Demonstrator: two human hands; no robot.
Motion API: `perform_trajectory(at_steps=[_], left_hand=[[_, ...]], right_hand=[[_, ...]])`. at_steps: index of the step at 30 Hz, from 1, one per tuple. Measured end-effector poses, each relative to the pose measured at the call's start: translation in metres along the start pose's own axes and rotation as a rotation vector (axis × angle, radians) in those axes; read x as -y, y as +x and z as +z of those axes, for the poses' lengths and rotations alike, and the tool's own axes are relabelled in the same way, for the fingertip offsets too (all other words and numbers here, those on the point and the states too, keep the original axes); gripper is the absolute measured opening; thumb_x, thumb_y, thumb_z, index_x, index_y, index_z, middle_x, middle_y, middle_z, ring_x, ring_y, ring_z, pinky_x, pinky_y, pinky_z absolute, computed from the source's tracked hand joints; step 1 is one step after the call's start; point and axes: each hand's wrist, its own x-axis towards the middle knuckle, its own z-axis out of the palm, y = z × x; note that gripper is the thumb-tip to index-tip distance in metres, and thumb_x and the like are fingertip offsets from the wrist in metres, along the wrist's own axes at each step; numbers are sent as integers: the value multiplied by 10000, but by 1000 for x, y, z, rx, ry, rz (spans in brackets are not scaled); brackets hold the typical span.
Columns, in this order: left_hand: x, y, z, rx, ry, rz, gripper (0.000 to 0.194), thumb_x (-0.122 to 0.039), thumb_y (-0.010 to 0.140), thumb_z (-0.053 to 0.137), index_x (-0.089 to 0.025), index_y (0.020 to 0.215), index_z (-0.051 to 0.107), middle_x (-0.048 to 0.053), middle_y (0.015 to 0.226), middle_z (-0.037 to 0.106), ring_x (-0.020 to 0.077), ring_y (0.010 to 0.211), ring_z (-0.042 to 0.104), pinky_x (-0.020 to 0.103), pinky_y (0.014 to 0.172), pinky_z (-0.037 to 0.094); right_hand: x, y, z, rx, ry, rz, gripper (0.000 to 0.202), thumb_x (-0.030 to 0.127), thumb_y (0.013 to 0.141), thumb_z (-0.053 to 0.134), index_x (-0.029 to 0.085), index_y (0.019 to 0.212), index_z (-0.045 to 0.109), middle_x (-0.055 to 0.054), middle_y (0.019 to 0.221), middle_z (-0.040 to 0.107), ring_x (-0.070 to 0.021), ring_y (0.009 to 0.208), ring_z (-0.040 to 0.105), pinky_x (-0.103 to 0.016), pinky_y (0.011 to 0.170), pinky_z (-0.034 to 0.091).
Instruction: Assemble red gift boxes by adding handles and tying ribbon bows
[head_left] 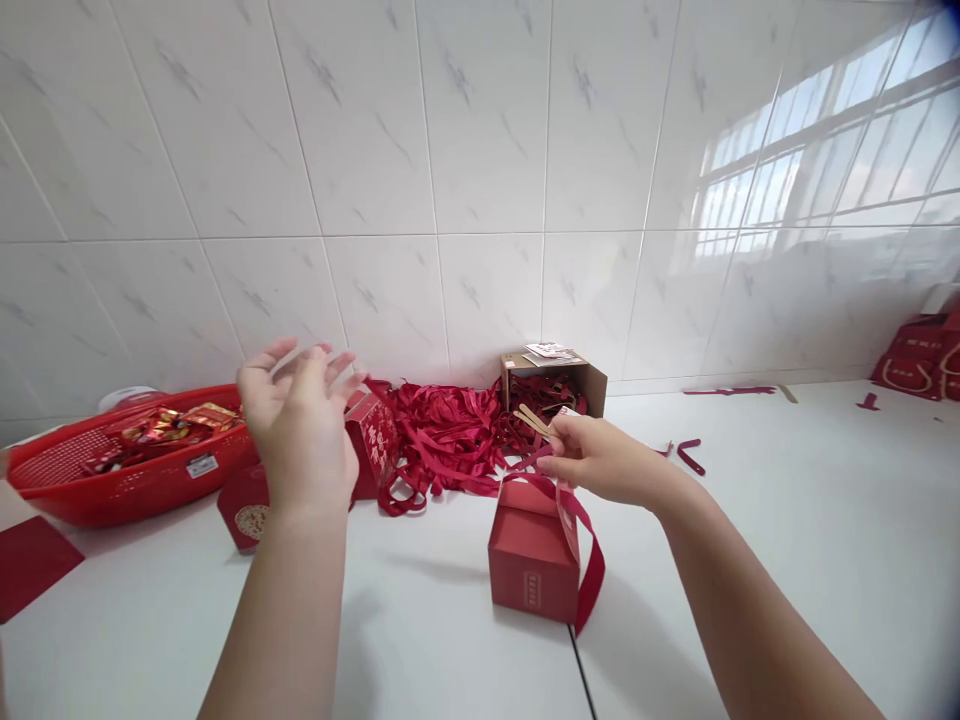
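Note:
My left hand (304, 435) is raised over the left side of the table, fingers loosely spread and holding nothing. Behind it, partly hidden, stand a red gift box with light printed characters (375, 440) and a lower red box with a round pale emblem (249, 520). My right hand (589, 455) pinches a thin strap with tan, flat ends (531, 420); its fingers hide part of it. Just under that hand sits a red gift box (532, 565), upright, with a wide red ribbon (594, 575) looped over its top and down its right side.
A red plastic basket (150, 490) with wrapped sweets stands at left. Loose red ribbons (450, 430) are heaped by the tiled wall beside an open cardboard box (596, 385) of dark red straps. Bent strap pieces (691, 458) and more red boxes (919, 360) lie rightward.

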Motion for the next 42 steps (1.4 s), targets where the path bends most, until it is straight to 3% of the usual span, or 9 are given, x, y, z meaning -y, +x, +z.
perform_trajectory(at_steps=[3, 7, 11, 15, 19, 25, 31, 37, 42], left_hand=[[10, -2, -2, 172, 190, 0, 221, -185, 696, 630, -200, 897, 539, 17, 927, 592, 145, 852, 608, 262, 756, 496], [46, -25, -6, 775, 532, -194, 221, -293, 724, 631, -160, 886, 563, 38, 892, 608, 182, 874, 583, 326, 839, 461], [86, -63, -19, 979, 598, -258, 273, -382, 721, 654, -182, 828, 501, 10, 833, 543, 170, 789, 538, 306, 763, 454], [109, -94, -33, 1026, 627, -329, 310, -400, 732, 626, -201, 813, 403, -12, 815, 465, 159, 801, 493, 281, 768, 423], [108, -105, -43, 1020, 673, -464, 295, -411, 776, 544, -214, 797, 325, -33, 775, 418, 150, 745, 467, 269, 709, 393], [67, -103, -61, 1177, 670, -693, 340, -505, 779, 553, -185, 775, 436, -17, 757, 512, 160, 710, 495, 252, 630, 380], [29, -86, -79, 1235, 718, -805, 505, -585, 681, 656, -176, 583, 377, -50, 589, 369, 105, 562, 323, 234, 526, 217], [27, -89, -96, 1059, 695, -969, 553, -599, 610, 707, -175, 536, 361, -57, 548, 329, 88, 518, 233, 239, 500, 132], [29, -93, -106, 1012, 640, -988, 513, -586, 601, 723, -160, 565, 438, -47, 586, 407, 79, 518, 237, 234, 506, 136]], right_hand=[[-2, -15, -15, -80, -77, 25, 318, 423, 779, 593, 212, 663, 386, 28, 628, 483, -118, 560, 402, -254, 501, 289], [-22, -29, -22, -121, -80, 145, 340, 518, 776, 589, 208, 660, 510, -48, 697, 603, -179, 621, 506, -297, 530, 327], [-48, -34, 4, -109, -27, 183, 390, 543, 824, 515, 204, 634, 545, -74, 736, 627, -211, 681, 530, -327, 606, 347], [-63, -32, 43, -71, 57, 193, 452, 587, 840, 462, 203, 608, 520, -53, 693, 606, -192, 647, 515, -320, 616, 348], [-66, -32, 61, -77, 164, 234, 469, 634, 813, 472, 200, 635, 482, -14, 638, 533, -147, 557, 455, -291, 557, 329], [-59, -45, 56, 171, 464, 132, 416, 570, 743, 622, 171, 651, 548, -3, 690, 569, -129, 664, 528, -271, 687, 424], [-62, -52, 60, 236, 645, 110, 386, 478, 698, 695, 175, 615, 470, -3, 680, 566, -137, 685, 568, -295, 714, 463], [-72, -57, 58, 124, 639, 135, 496, 408, 701, 716, 203, 548, 291, 92, 486, 240, -57, 461, 193, -249, 456, 171], [-75, -62, 60, 100, 648, 156, 504, 379, 714, 711, 207, 560, 263, 90, 501, 208, -63, 476, 155, -259, 460, 124]])
